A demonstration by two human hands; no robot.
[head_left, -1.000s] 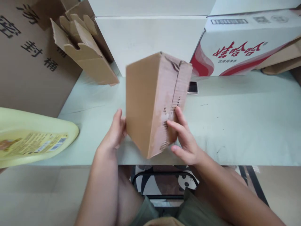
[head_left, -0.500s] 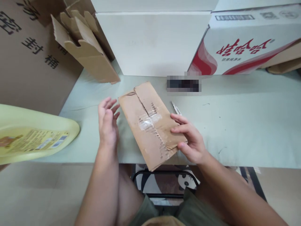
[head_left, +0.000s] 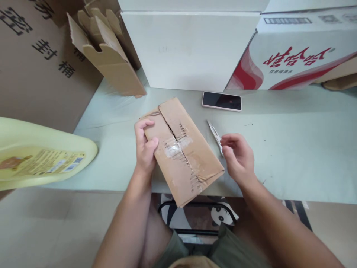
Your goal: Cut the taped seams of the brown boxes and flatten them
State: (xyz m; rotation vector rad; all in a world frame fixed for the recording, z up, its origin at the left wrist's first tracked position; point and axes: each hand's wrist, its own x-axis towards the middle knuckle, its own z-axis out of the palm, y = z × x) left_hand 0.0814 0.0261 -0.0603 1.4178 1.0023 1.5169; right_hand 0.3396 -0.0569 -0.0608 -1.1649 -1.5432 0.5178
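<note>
Pale green cloth covers the worktop (head_left: pixel 292 149), which fills the middle of the head view. Across the top of the frame stand a white box (head_left: pixel 189 48) and a red-and-white carton (head_left: pixel 301 52); a big brown carton (head_left: pixel 33 63) and some folded cardboard (head_left: pixel 108 59) fill the upper left. A yellow bottle (head_left: pixel 41 152) juts in at the left edge, and a phone (head_left: pixel 222 101) lies face up above centre.

At centre a taped cardboard box (head_left: pixel 181 149) lies flat and slanted, its near corner over the worktop's edge. The left hand (head_left: pixel 145 147) grips the box's upper left edge, thumb on top. The right hand (head_left: pixel 240 158), just right of the box and apart from it, has its fingers curled loosely at a small knife (head_left: pixel 215 136) on the cloth; whether they hold it I cannot tell.
</note>
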